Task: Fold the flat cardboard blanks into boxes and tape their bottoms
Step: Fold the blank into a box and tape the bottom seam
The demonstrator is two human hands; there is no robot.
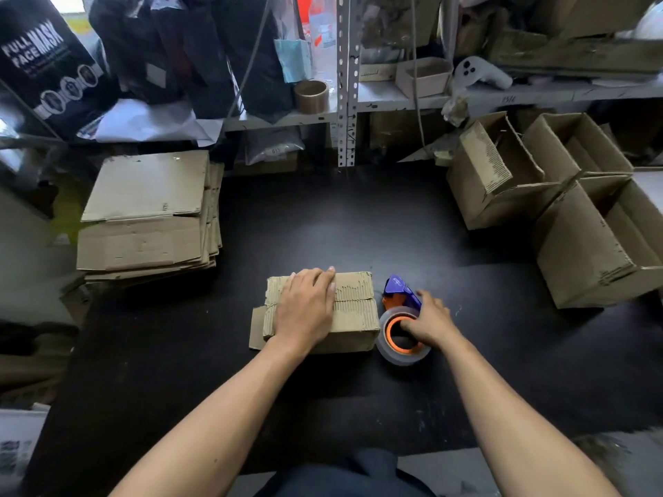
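Left hand (pixel 305 306): flat, fingers straight, pressing down on the closed flaps of the folded box (pixel 323 313); it holds nothing.
Right hand (pixel 428 322): curled over the tape dispenser (pixel 401 317), fingers reaching into the orange core of the roll, gripping it.
Hands: apart, the box's right edge between them.
Folded box: at the centre of the black worktop (pixel 323 217), flaps up and shut along a seam running left to right; a loose flap sticks out at its 9 o'clock side.
Tape dispenser: touching or just beside the box at its 3 o'clock side, with a purple head at 12 o'clock of the grey roll.
Flat blanks (pixel 147 217): stacked at 10 o'clock from the box, well apart from it, at the worktop's left edge.
Finished boxes (pixel 559 195): three open-topped, grouped at 2 o'clock from the box, at the worktop's right edge.
Shelf (pixel 394 98): at 12 o'clock beyond the worktop, carrying dark packets, a brown tape roll (pixel 311 96), a small open carton and a white controller (pixel 479 74).
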